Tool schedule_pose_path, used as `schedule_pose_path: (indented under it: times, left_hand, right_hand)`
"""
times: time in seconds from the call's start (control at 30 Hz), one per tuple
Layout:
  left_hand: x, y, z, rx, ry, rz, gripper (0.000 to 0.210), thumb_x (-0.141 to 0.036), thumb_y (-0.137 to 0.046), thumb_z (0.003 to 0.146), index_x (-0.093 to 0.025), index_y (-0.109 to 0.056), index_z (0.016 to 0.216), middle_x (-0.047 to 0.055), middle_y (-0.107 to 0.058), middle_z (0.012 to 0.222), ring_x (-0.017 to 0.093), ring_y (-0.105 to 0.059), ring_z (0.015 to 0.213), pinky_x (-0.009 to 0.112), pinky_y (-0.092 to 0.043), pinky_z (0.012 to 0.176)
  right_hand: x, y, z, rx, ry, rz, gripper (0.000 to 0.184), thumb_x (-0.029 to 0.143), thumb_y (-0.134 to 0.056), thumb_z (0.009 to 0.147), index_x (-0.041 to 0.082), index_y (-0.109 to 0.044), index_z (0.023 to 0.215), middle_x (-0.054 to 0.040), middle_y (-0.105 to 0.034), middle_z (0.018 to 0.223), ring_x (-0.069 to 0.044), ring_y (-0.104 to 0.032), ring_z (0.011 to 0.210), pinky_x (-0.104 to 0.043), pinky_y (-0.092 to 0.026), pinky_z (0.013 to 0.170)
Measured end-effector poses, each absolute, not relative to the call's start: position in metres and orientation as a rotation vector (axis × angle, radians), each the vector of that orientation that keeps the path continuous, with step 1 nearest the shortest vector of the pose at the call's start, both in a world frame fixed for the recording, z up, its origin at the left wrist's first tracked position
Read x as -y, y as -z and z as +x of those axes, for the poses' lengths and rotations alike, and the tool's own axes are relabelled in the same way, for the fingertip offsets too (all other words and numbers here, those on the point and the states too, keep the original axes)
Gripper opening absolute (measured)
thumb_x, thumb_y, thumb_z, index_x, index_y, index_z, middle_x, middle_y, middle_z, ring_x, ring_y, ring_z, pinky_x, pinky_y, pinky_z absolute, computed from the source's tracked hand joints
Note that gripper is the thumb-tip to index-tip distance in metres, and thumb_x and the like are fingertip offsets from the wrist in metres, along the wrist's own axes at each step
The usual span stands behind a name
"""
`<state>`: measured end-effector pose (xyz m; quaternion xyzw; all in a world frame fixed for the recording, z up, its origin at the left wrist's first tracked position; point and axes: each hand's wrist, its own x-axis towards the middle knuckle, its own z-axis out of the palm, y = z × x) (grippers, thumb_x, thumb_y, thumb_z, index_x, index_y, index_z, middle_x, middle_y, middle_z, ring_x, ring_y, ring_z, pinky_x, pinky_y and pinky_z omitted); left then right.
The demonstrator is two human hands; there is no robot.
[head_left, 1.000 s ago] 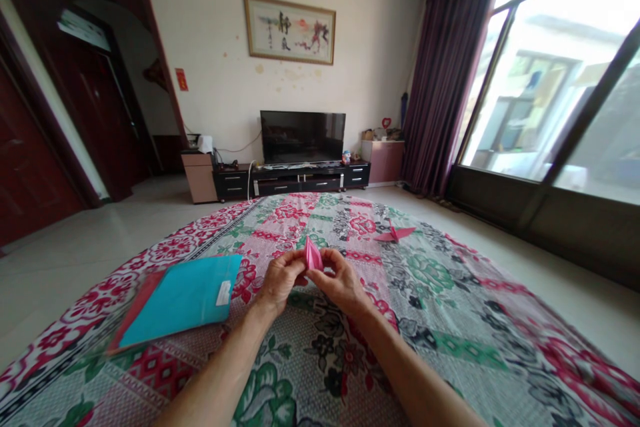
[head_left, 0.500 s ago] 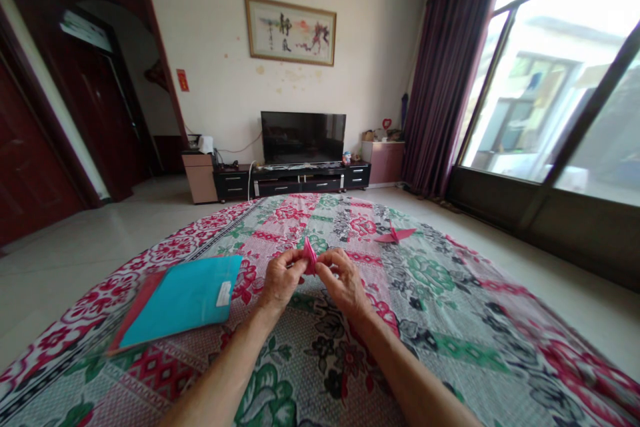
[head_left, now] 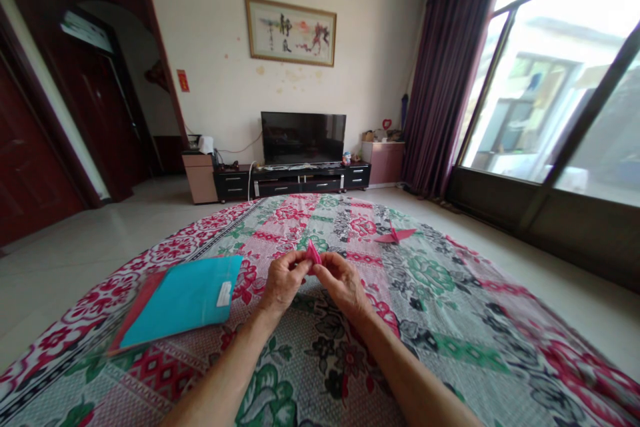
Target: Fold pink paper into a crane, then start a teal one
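A small piece of folded pink paper (head_left: 313,253) is pinched between my two hands above the middle of the table, its pointed tip upward. My left hand (head_left: 285,280) grips its left side between thumb and fingers. On the other side, my right hand (head_left: 343,281) is closed on it with thumb and forefinger. The fingers cover the paper's lower part. Farther off to the right, a pink folded paper crane (head_left: 395,235) lies on the cloth with its wings spread, apart from both hands.
A clear packet of blue and red paper sheets (head_left: 183,300) lies left of my arms. The patterned tablecloth (head_left: 430,307) covers the round table. Beyond its far edge stand a television (head_left: 303,138) on a black cabinet (head_left: 320,181) and a pinkish side cabinet (head_left: 383,163).
Both hands have shifted their hold on the pink paper. Less of it shows below the fingertips, and it leans differently. The packet and the crane have stayed put.
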<state>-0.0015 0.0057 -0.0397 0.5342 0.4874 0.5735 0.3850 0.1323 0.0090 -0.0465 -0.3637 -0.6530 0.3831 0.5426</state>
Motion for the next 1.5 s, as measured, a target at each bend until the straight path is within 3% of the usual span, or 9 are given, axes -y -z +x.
schedule_pose_path:
  times: [0.37,0.7,0.97,1.23,1.5]
  left_hand:
    - [-0.0022,0.0365,-0.0022,-1.204,-1.468,1.356,0.032,-0.038,-0.064,0.069,-0.016,-0.068,0.091,0.003,-0.067,0.071,0.014,-0.058,0.061,0.022,-0.043,0.052]
    - [0.0023,0.0348,-0.0021,-1.086,-1.341,1.393,0.032,-0.039,-0.063,0.071,-0.016,-0.070,0.093,0.002,-0.064,0.066,0.012,-0.054,0.058,0.020,-0.040,0.052]
    - [0.0001,0.0369,-0.0034,-1.095,-1.367,1.335,0.028,-0.040,-0.067,0.066,-0.015,-0.069,0.079,0.001,-0.061,0.062,0.011,-0.052,0.055,0.021,-0.040,0.051]
    - [-0.0004,0.0362,-0.0022,-1.102,-1.381,1.315,0.022,-0.037,-0.065,0.067,-0.015,-0.065,0.071,-0.002,-0.057,0.056,0.009,-0.046,0.050,0.021,-0.036,0.049]
    - [-0.0010,0.0371,-0.0046,-1.074,-1.374,1.232,0.026,-0.041,-0.066,0.065,-0.015,-0.065,0.068,-0.002,-0.056,0.054,0.009,-0.047,0.049,0.021,-0.038,0.048]
  right_hand:
    - [-0.0139,0.0461,0.1356,1.346,-1.124,-0.835,0.012,0.031,-0.059,0.072,0.019,-0.062,0.073,0.0024,-0.060,0.066,-0.012,-0.053,0.062,-0.024,-0.041,0.062]
    - [-0.0138,0.0499,0.1351,1.175,-1.599,-0.657,0.023,0.033,-0.068,0.066,0.019,-0.059,0.082,0.0016,-0.059,0.071,-0.010,-0.053,0.061,-0.023,-0.043,0.061]
    - [-0.0169,0.0533,0.1349,1.174,-1.572,-0.682,0.031,0.040,-0.074,0.061,0.019,-0.054,0.070,0.0041,-0.055,0.064,-0.008,-0.050,0.055,-0.022,-0.042,0.057]
    - [-0.0134,0.0498,0.1368,1.220,-1.552,-0.692,0.026,0.042,-0.067,0.070,0.019,-0.057,0.076,0.0029,-0.055,0.068,-0.009,-0.053,0.063,-0.022,-0.045,0.063]
    - [-0.0163,0.0534,0.1339,1.222,-1.522,-0.731,0.033,0.042,-0.074,0.062,0.018,-0.057,0.077,0.0013,-0.060,0.071,-0.011,-0.056,0.062,-0.022,-0.046,0.059]
